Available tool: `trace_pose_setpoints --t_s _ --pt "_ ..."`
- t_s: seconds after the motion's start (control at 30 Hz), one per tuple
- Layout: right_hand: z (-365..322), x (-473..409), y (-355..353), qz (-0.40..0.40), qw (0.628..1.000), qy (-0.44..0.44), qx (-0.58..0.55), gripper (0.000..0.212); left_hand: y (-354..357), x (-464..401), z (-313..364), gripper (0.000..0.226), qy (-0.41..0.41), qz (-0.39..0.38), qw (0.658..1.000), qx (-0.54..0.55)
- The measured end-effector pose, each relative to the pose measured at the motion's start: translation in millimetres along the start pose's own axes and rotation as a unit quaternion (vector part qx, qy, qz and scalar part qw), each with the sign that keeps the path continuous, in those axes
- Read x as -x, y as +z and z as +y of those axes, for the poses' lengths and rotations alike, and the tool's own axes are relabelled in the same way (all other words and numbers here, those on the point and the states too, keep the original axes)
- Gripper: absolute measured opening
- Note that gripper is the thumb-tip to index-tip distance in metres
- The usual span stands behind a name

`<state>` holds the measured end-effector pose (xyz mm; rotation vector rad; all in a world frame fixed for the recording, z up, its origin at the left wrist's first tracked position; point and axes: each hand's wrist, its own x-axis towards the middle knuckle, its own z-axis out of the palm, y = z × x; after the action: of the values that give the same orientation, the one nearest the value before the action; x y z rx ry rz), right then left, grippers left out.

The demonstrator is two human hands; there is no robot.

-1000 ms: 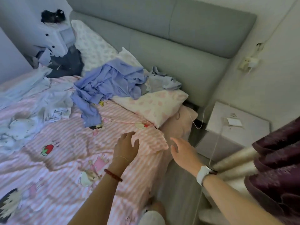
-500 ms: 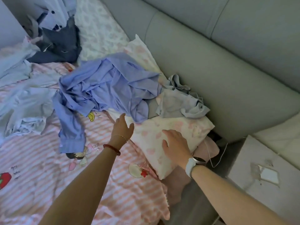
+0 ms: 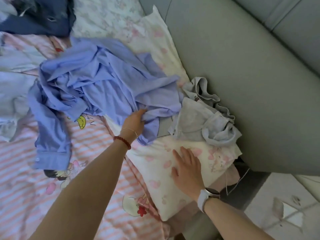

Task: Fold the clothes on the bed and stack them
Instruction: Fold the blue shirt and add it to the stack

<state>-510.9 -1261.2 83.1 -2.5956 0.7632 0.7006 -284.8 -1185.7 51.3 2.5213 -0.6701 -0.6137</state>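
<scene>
Your left hand [image 3: 134, 121] is gripping a fold of the blue shirt [image 3: 97, 84], fingers curled into the cloth. Shirt's lying crumpled on the bed [image 3: 26, 179], partly over the pillow [image 3: 161, 163]. Your right hand [image 3: 187, 168] is resting flat on the pillow w/ fingers straight, holding nothing. Grey garment [image 3: 199, 116] is sitting bunched just beside the shirt, against the headboard [image 3: 242, 84].

Bare forearms, red bead bracelet [image 3: 122, 139] and thin gold chain [image 3: 130, 130] on left wrist, white watch [image 3: 206, 196] on right
</scene>
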Motion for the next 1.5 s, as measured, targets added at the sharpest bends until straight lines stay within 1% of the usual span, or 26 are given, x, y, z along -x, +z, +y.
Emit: trace_pose_setpoints --t_s 0.03,0.1,0.17,0.2,0.27,0.33,0.37,0.43,0.5,0.57,0.63,0.67,0.7,0.73,0.77,0.8,0.83,0.87,0.97,1.03,1.1,1.17,1.23,1.33,1.43,1.5 --pt "-2 1 -5 0.020 1.000 -0.003 -0.014 0.063 -3 15 0 0.041 -0.003 0.019 0.998 0.051" --pt "-11 2 -19 0.084 0.990 -0.013 -0.117 0.055 -8 58 -7 0.037 -0.006 0.062 0.993 0.103" --pt "-23 1 -30 0.132 0.962 -0.053 -0.231 0.045 -12 114 -19 0.050 -0.011 0.094 0.987 0.130" --pt "-32 0 -33 0.154 0.951 -0.087 -0.252 0.047 -13 142 -26 0.056 -0.014 0.104 0.985 0.138" --pt "-52 -3 -33 0.182 0.938 -0.154 -0.251 0.055 -16 197 -39 0.054 -0.033 0.112 0.983 0.143" --pt "-73 -7 -29 0.183 0.938 -0.223 -0.191 0.062 -14 249 -51 0.042 -0.062 0.107 0.984 0.131" --pt "-85 -9 -22 0.153 0.946 -0.247 -0.143 0.066 -9 274 -58 0.039 -0.075 0.104 0.984 0.125" --pt "-103 -15 8 0.020 0.959 -0.271 -0.075 0.075 6 322 -71 0.040 -0.116 0.091 0.982 0.116" --pt "-117 -8 46 -0.076 0.940 -0.331 -0.036 0.083 18 365 -81 0.040 -0.193 0.092 0.972 0.098" --pt "-127 19 85 -0.174 0.900 -0.400 0.017 0.076 28 403 -90 0.048 -0.279 0.111 0.949 0.093" --pt "-132 64 117 -0.281 0.837 -0.468 0.037 0.050 34 439 -101 0.054 -0.351 0.119 0.927 0.067" --pt "-134 89 124 -0.323 0.810 -0.489 0.028 0.041 35 455 -107 0.049 -0.390 0.100 0.914 0.045" --pt "-134 109 130 -0.353 0.791 -0.499 0.012 0.041 37 468 -112 0.047 -0.418 0.068 0.906 0.021" --pt "-133 124 133 -0.375 0.784 -0.494 0.006 0.040 39 479 -116 0.050 -0.432 0.019 0.902 0.001" --pt "-131 132 134 -0.373 0.793 -0.481 -0.009 0.036 38 487 -119 0.061 -0.439 -0.053 0.897 -0.006" --pt "-129 133 133 -0.346 0.809 -0.474 -0.027 0.031 36 491 -121 0.076 -0.443 -0.126 0.888 0.005" --pt "-126 129 132 -0.296 0.832 -0.467 -0.049 0.029 33 490 -123 0.089 -0.439 -0.166 0.882 0.026" --pt "-124 124 126 -0.237 0.855 -0.458 -0.064 0.030 32 485 -127 0.097 -0.424 -0.163 0.890 0.050" --pt "-124 89 114 -0.036 0.898 -0.433 -0.070 0.039 36 445 -136 0.105 -0.359 -0.014 0.926 0.112" --pt "-129 65 109 0.022 0.923 -0.380 -0.052 0.047 45 406 -138 0.095 -0.307 0.068 0.940 0.129" --pt "-139 53 104 0.006 0.945 -0.317 -0.077 0.056 54 371 -138 0.085 -0.293 0.074 0.941 0.149" --pt "-146 48 107 -0.036 0.954 -0.274 -0.115 0.061 58 353 -142 0.065 -0.286 0.083 0.930 0.216" --pt "-157 48 117 -0.063 0.956 -0.255 -0.134 0.061 47 356 -155 0.042 -0.269 0.120 0.910 0.293" --pt "-185 68 135 -0.073 0.952 -0.259 -0.146 0.052 13 388 -187 0.022 -0.265 0.209 0.898 0.284" --pt "-222 111 159 -0.104 0.925 -0.355 -0.085 0.035 -20 439 -238 0.025 -0.391 0.299 0.830 0.261" --pt "-248 143 173 -0.137 0.897 -0.415 -0.070 0.034 -30 476 -280 0.026 -0.477 0.322 0.785 0.230"
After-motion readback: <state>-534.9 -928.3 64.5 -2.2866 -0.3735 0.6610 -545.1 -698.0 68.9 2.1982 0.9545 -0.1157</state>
